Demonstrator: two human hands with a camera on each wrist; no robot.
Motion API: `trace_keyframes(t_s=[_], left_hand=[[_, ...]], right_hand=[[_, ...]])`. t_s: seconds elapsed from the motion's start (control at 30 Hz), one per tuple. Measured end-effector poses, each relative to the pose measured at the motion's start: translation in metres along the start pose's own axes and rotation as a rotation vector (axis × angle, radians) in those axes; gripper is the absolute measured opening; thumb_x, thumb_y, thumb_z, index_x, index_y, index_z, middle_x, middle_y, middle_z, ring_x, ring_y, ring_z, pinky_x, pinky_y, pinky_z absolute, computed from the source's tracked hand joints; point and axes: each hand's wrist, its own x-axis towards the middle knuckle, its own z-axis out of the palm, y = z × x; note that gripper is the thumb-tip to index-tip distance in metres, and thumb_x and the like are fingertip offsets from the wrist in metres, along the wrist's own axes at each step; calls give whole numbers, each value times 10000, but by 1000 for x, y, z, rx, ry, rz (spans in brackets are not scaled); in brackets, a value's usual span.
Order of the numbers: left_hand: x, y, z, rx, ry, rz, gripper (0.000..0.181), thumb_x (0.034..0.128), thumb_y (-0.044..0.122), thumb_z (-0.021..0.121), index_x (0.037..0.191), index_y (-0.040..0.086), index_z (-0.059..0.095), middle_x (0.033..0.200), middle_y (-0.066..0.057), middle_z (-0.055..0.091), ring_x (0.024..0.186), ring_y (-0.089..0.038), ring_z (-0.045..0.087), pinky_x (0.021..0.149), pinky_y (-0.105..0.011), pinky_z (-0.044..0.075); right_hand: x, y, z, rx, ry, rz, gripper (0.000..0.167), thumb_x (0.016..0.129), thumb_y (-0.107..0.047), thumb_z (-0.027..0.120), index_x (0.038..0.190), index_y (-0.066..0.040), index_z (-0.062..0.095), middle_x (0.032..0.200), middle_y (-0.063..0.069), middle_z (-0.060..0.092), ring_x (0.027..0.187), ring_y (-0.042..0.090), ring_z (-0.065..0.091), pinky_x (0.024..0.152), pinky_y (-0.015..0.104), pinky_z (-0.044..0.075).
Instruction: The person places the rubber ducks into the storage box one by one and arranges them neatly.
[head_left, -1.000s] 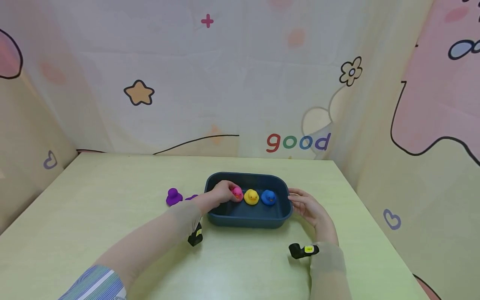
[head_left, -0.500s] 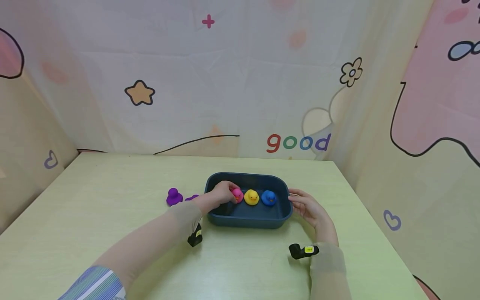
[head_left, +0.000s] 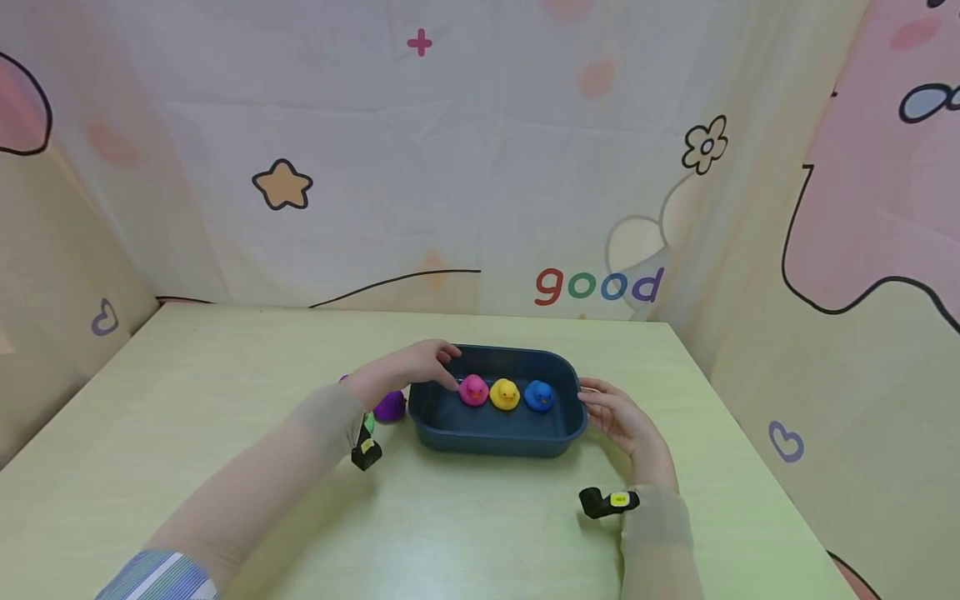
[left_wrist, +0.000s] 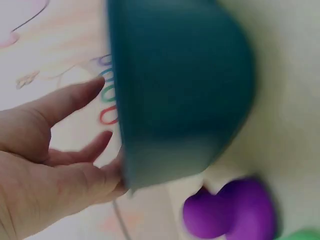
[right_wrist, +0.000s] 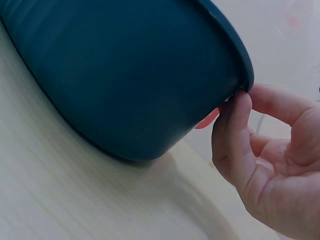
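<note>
In the head view a dark blue plastic storage box (head_left: pixel 487 442) stands on the table. A pink rubber duck (head_left: pixel 473 391), a yellow rubber duck (head_left: pixel 505 395) and a blue rubber duck (head_left: pixel 539 397) sit in a row inside it. My left hand (head_left: pixel 420 364) hovers over the box's left end, fingers loosely spread and holding nothing, its thumb close to the pink duck. At the right end, my right hand (head_left: pixel 618 417) holds the rim; in the right wrist view its fingertips (right_wrist: pixel 242 102) meet at the rim's edge.
Left of the box lies a purple rubber duck (head_left: pixel 390 406), seen closer in the left wrist view. Beside it a green thing (head_left: pixel 369 422) is mostly hidden by my left wrist. Another bit of purple (head_left: pixel 343 377) peeks out behind the arm. A printed cloth (head_left: pixel 480 167) hangs behind the table.
My left hand has let go of the pink duck, which stays beside the yellow one, and has drawn up and left. The right hand and the box have not moved.
</note>
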Motion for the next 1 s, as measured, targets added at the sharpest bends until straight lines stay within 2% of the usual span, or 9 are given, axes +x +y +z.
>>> trace_keyframes(t_s=[0.17,0.37,0.5,0.73,0.87,1.0], left_hand=[[-18,-1,-28,-28,-55,70,593,892,115,673,1429,14,443,1487,-228,421,1381,-379,394,1156,-518,313],[-36,-13,-52,-87,-53,175,562,914,115,654,1426,22,443,1485,-205,430,1380,-388,407,1139,-536,332],[-45,-27,-64,-119,-42,212,556,920,114,649,1427,20,442,1485,-195,437,1369,-385,426,1132,-526,348],[-62,-51,-77,-169,20,237,565,946,122,614,1453,6,394,1502,-211,406,1352,-416,434,1140,-526,337],[-70,-67,-80,-178,72,218,585,950,198,627,1461,39,391,1508,-202,402,1373,-398,412,1148,-548,310],[-74,-85,-83,-217,141,211,581,963,193,607,1466,13,378,1507,-230,394,1370,-402,415,1157,-558,285]], right_hand=[[0,-1,1,5,3,3,305,1012,-24,454,1312,-15,401,933,-62,682,767,24,654,700,152,538],[-1,-2,2,4,3,-3,248,1007,-8,441,1253,-34,432,919,-59,677,762,20,651,697,148,534],[-1,-2,2,6,4,-4,220,1006,-4,437,1221,-50,455,913,-57,682,757,21,653,699,149,536],[0,-1,1,15,2,0,198,1012,-4,429,1193,-72,471,906,-57,691,758,23,658,704,154,543],[1,-1,0,20,2,3,198,1015,-8,425,1197,-72,472,912,-55,693,762,25,663,714,156,548],[1,0,0,15,3,3,199,1017,-15,428,1199,-79,476,917,-58,694,765,23,666,720,154,549]])
